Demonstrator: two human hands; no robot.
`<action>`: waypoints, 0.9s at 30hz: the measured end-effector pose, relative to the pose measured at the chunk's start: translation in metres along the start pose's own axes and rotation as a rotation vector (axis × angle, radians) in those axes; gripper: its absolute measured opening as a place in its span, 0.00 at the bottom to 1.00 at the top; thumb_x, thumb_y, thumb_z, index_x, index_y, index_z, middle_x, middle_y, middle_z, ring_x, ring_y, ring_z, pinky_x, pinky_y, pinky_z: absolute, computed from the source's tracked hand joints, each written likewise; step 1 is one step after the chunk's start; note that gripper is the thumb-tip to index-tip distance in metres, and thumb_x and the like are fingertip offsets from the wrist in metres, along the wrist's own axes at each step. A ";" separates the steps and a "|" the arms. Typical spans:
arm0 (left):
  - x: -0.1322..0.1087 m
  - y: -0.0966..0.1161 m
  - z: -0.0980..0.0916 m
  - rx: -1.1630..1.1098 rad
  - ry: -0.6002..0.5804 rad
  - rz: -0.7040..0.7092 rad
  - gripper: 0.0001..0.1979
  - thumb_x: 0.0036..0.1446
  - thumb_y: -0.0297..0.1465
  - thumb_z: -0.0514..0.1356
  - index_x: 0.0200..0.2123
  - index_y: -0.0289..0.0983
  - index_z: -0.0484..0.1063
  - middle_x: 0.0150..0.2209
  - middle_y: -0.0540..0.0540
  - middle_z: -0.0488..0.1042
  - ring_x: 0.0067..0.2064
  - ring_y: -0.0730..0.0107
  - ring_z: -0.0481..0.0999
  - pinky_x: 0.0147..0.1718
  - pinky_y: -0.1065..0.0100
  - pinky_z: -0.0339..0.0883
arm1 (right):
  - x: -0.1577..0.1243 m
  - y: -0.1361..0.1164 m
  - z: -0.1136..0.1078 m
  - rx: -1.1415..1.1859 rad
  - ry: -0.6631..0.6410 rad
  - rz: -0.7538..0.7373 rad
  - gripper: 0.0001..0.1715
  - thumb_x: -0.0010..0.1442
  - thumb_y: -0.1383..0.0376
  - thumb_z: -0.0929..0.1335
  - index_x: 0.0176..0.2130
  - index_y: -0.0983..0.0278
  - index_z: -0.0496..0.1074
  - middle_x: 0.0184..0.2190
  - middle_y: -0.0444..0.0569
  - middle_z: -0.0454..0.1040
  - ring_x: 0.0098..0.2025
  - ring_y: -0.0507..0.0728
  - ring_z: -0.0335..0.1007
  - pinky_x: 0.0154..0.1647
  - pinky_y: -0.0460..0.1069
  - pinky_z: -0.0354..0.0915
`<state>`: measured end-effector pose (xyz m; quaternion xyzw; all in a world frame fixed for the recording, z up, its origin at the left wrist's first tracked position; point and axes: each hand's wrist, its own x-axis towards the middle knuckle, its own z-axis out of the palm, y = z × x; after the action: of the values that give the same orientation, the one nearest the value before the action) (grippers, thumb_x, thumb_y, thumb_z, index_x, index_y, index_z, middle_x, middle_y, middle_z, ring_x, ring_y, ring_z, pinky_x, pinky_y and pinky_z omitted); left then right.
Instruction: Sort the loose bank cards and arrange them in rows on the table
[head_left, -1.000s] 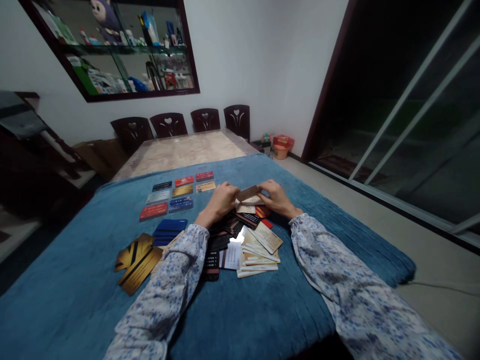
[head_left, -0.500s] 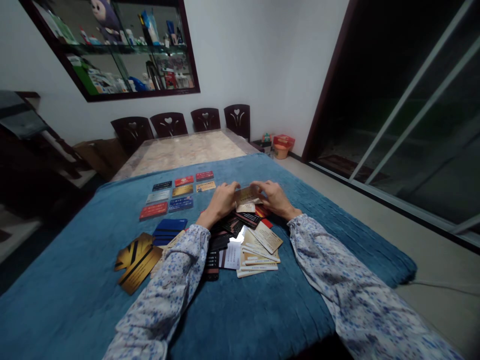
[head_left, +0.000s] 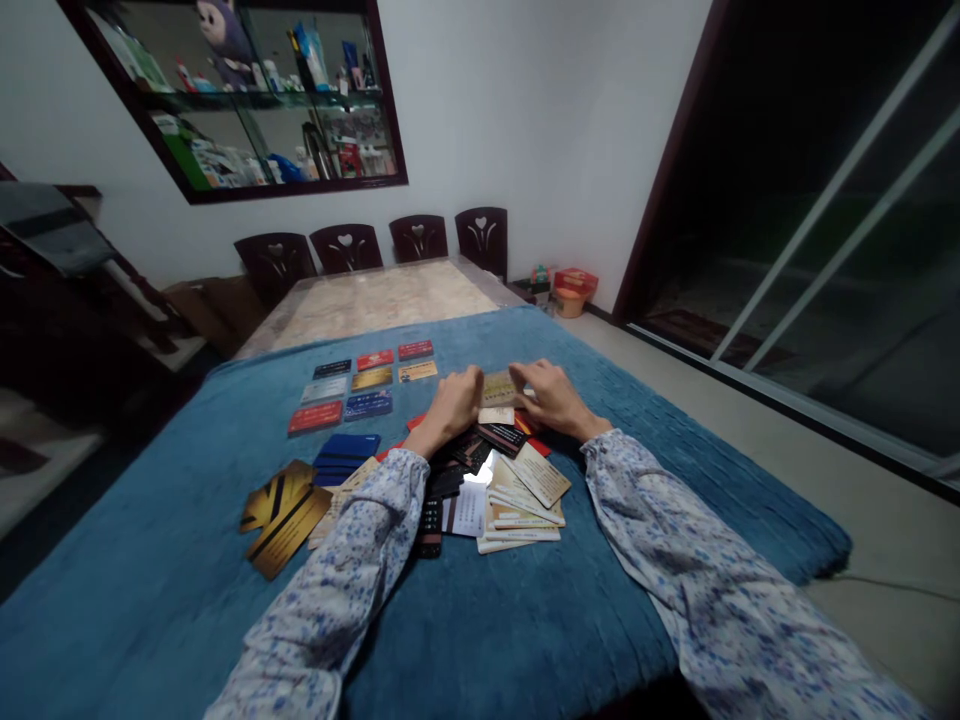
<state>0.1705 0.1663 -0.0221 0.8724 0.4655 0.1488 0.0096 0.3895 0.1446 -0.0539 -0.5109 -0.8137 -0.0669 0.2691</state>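
Note:
My left hand [head_left: 455,403] and my right hand [head_left: 552,397] both pinch one tan card [head_left: 498,388], one at each end, just above a loose heap of cards [head_left: 495,470] on the blue blanket [head_left: 525,620]. The heap mixes black, cream and red cards. To its left lie a stack of dark blue cards [head_left: 345,448] and several gold cards with black stripes [head_left: 281,510]. Farther back, a neat grid of cards [head_left: 360,385] is laid out in rows.
Beyond the blanket runs a marble-topped table [head_left: 375,300] with several dark chairs [head_left: 420,238] at its far end. A glass wall cabinet [head_left: 247,90] hangs above. A red box [head_left: 576,283] sits on the floor by the sliding glass door [head_left: 825,250].
The tan card, held up and tilted a second ago, has come down lower and flatter between both hands. The view has shifted slightly.

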 end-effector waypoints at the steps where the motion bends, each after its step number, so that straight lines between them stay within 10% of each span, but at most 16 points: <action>1: 0.000 -0.001 0.000 -0.012 0.007 -0.001 0.11 0.65 0.24 0.54 0.49 0.35 0.69 0.43 0.36 0.79 0.44 0.55 0.77 0.42 0.61 0.66 | 0.000 0.000 0.000 -0.007 -0.005 -0.007 0.28 0.63 0.65 0.68 0.61 0.65 0.69 0.52 0.60 0.78 0.51 0.67 0.67 0.49 0.57 0.62; 27: -0.020 -0.053 -0.048 0.052 0.024 0.007 0.14 0.56 0.29 0.65 0.46 0.37 0.73 0.52 0.38 0.72 0.56 0.49 0.68 0.54 0.52 0.66 | 0.054 -0.039 -0.017 -0.120 -0.186 -0.119 0.31 0.63 0.55 0.72 0.62 0.62 0.70 0.58 0.61 0.71 0.55 0.68 0.61 0.48 0.57 0.63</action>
<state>0.1048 0.1743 0.0106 0.8721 0.4663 0.1470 -0.0191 0.3438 0.1628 -0.0061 -0.4807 -0.8587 -0.0834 0.1569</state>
